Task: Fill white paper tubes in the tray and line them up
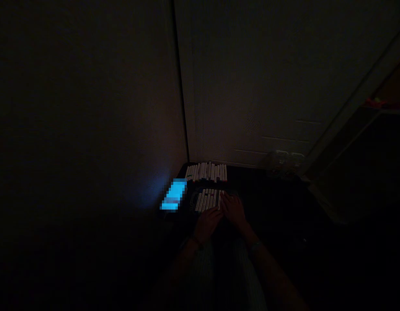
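Note:
A row of white sticks that look like marker pens (207, 200) lies side by side on a dark surface, dimly lit. My right hand (234, 209) is at the right end of this row, its fingers bent and closed on a white marker at its top part. Just left of it, my left hand (206, 224) is at the row's lower edge, with its fingers pressed together and their tips close to the right hand. Whatever the left fingers hold is lost in the dark. Farther back, a second row of white markers (206, 172) lies near the wall.
A brightly lit, pixelated screen (174, 195) stands left of the markers, beside the left wall (122, 108). The back wall (245, 86) rises behind the dark tabletop (251, 179). Clear, shiny objects (287, 160) sit at the back right. My legs are dimly visible below.

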Action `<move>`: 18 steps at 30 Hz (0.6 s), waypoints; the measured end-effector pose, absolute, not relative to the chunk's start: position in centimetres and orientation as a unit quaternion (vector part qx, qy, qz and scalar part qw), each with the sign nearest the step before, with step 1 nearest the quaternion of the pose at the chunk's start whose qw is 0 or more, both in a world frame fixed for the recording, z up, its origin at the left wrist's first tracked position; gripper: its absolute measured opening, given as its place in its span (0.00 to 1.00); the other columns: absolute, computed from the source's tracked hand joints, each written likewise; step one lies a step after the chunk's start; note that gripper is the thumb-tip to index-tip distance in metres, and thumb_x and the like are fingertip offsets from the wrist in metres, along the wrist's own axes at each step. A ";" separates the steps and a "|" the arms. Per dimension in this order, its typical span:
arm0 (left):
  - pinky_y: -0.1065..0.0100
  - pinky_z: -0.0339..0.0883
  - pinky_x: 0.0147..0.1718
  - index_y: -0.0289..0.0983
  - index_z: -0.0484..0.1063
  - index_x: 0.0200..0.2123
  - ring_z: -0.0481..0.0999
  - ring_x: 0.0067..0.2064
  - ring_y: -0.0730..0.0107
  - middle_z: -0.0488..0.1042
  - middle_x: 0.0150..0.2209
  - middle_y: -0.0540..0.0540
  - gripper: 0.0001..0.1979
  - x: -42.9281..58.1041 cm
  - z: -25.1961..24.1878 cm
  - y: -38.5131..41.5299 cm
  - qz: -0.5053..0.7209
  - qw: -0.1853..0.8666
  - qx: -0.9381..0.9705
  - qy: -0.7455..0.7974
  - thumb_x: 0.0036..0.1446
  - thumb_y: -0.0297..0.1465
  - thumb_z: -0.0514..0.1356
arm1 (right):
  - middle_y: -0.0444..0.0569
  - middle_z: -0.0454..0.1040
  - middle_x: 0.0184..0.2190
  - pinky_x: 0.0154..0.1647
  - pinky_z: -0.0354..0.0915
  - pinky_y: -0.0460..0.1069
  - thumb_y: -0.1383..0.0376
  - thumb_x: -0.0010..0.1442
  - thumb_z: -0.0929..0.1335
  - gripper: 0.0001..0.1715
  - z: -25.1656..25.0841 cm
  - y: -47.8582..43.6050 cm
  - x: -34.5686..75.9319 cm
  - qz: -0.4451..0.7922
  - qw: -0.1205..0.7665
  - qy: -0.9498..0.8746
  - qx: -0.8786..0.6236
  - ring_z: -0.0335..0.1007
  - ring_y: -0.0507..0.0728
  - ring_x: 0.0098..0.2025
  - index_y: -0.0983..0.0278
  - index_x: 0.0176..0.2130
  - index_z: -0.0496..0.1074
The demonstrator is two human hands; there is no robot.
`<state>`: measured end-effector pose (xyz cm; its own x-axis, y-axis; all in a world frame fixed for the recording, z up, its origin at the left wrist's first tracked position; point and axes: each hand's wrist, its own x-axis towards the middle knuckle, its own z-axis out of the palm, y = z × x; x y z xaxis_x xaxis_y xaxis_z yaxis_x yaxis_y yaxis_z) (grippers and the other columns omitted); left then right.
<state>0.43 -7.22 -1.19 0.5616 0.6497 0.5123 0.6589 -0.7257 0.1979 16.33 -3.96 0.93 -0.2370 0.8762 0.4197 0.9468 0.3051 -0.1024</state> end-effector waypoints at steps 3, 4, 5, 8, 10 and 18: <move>0.58 0.55 0.54 0.43 0.62 0.50 0.58 0.56 0.69 0.66 0.51 0.51 0.18 -0.4 -0.4 -8.1 -0.291 0.004 -0.874 -0.390 0.57 0.27 0.49 | 0.47 0.56 0.57 0.55 0.46 0.57 0.62 0.61 0.54 0.23 2.3 -5.0 16.3 -0.088 0.231 -0.778 -0.577 0.50 0.59 0.56 0.59 0.56 0.56; 0.57 0.54 0.55 0.43 0.62 0.51 0.57 0.57 0.68 0.65 0.51 0.51 0.18 -1.0 -0.1 -8.2 -0.291 0.006 -0.868 -0.401 0.57 0.27 0.48 | 0.47 0.55 0.57 0.56 0.45 0.58 0.63 0.61 0.54 0.24 2.8 -5.6 16.2 -0.088 0.244 -0.776 -0.575 0.48 0.60 0.57 0.60 0.57 0.55; 0.56 0.52 0.55 0.43 0.61 0.51 0.55 0.57 0.67 0.64 0.52 0.50 0.18 -1.7 0.2 -8.2 -0.292 0.012 -0.862 -0.414 0.57 0.28 0.48 | 0.47 0.53 0.58 0.57 0.42 0.59 0.64 0.61 0.54 0.25 3.3 -6.3 15.9 -0.088 0.255 -0.772 -0.575 0.46 0.60 0.58 0.61 0.58 0.53; 0.52 0.48 0.56 0.43 0.57 0.54 0.49 0.60 0.63 0.58 0.56 0.49 0.20 -3.8 1.1 -7.5 -0.282 0.034 -0.847 -0.449 0.58 0.31 0.47 | 0.49 0.49 0.59 0.58 0.38 0.61 0.63 0.61 0.55 0.28 4.2 -8.4 14.3 -0.081 0.288 -0.746 -0.595 0.39 0.61 0.61 0.63 0.60 0.47; 0.51 0.46 0.57 0.43 0.55 0.55 0.46 0.61 0.61 0.54 0.58 0.48 0.22 -4.7 1.7 -6.7 -0.267 0.043 -0.850 -0.451 0.57 0.35 0.49 | 0.49 0.46 0.60 0.59 0.38 0.61 0.62 0.60 0.55 0.29 3.9 -9.3 13.1 -0.067 0.290 -0.750 -0.591 0.36 0.60 0.62 0.63 0.60 0.46; 0.56 0.43 0.57 0.40 0.44 0.59 0.43 0.61 0.59 0.46 0.61 0.45 0.38 -4.1 1.9 -3.5 -0.182 0.040 -0.906 -0.379 0.49 0.49 0.52 | 0.52 0.49 0.59 0.58 0.47 0.57 0.60 0.60 0.57 0.30 -0.9 -8.9 13.5 -0.057 0.286 -0.772 -0.565 0.43 0.59 0.60 0.65 0.59 0.49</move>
<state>-4.11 -3.45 1.94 0.6460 0.6728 0.3606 0.7020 -0.7092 0.0655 13.53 -8.93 -0.86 -0.1984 0.8391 0.5065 0.9046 0.3557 -0.2350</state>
